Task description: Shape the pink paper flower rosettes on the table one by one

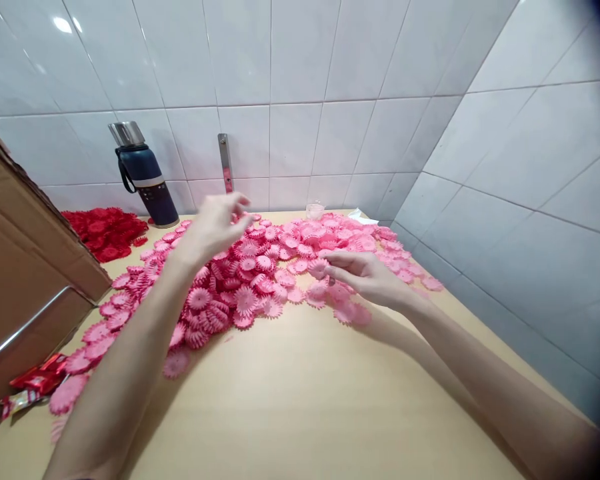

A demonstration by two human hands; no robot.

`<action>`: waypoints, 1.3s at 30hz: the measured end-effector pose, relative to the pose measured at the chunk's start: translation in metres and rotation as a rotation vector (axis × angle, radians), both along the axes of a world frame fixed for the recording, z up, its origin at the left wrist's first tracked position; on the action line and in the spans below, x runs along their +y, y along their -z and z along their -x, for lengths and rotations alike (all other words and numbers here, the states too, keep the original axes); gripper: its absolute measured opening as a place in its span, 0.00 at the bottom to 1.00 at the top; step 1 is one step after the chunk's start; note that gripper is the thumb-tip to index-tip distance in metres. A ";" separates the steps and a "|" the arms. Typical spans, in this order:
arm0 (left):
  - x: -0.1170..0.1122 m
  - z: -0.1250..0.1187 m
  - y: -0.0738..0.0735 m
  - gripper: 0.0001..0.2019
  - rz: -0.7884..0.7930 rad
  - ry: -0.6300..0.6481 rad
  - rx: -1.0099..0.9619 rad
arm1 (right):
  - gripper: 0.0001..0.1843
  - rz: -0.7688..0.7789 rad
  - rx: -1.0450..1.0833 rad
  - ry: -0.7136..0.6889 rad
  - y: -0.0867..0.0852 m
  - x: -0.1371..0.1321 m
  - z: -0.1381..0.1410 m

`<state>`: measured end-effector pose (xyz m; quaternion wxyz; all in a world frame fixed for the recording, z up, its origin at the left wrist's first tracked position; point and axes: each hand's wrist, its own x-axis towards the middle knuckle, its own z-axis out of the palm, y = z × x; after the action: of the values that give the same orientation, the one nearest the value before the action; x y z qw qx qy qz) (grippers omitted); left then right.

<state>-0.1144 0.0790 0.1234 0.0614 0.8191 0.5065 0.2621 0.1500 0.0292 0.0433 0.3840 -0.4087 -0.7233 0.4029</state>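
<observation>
A large heap of pink flower pieces (247, 300), round with jagged, petal-like edges, spreads over the table. My left hand (215, 223) hovers over the back left of the heap, its fingers curved and thumb apart, slightly smeared by motion; nothing shows between them. Over the right part of the heap, my right hand (367, 277) pinches a single pink flower piece (319, 268) between thumb and fingers. Lighter pink pieces (350, 312) lie loosely below that hand.
A dark blue thermos (150, 183) stands by the tiled wall, beside a red pile of similar pieces (107, 230). A cardboard box (30, 267) borders the left, with red wrappers (40, 379) near it. At the back are a small clear cup (315, 210) and white paper (363, 217).
</observation>
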 end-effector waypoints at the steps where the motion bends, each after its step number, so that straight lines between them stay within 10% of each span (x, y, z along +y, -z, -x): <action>1: -0.002 -0.011 0.006 0.20 0.078 0.156 -0.033 | 0.16 -0.013 0.038 0.013 0.003 0.002 -0.002; 8: -0.011 -0.068 0.048 0.13 0.175 0.625 0.029 | 0.15 -0.108 0.115 0.030 0.015 0.001 -0.009; 15: -0.014 -0.087 0.080 0.07 -0.262 0.479 0.024 | 0.12 -0.363 0.117 0.352 0.029 0.002 -0.005; 23: -0.029 -0.103 0.112 0.07 -0.385 0.349 -0.268 | 0.15 -0.673 -0.135 0.551 0.046 -0.003 0.009; 31: -0.036 -0.105 0.121 0.05 -0.061 0.217 -0.588 | 0.11 -0.454 -0.047 0.362 0.038 0.003 -0.001; 39: -0.039 -0.104 0.121 0.07 0.069 0.221 -0.709 | 0.13 -0.579 -0.122 0.330 0.045 0.002 -0.003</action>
<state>-0.0107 0.0399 0.0020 0.2886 0.7247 0.3709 0.5039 0.1531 0.0311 -0.0015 0.5002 -0.4174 -0.7536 0.0880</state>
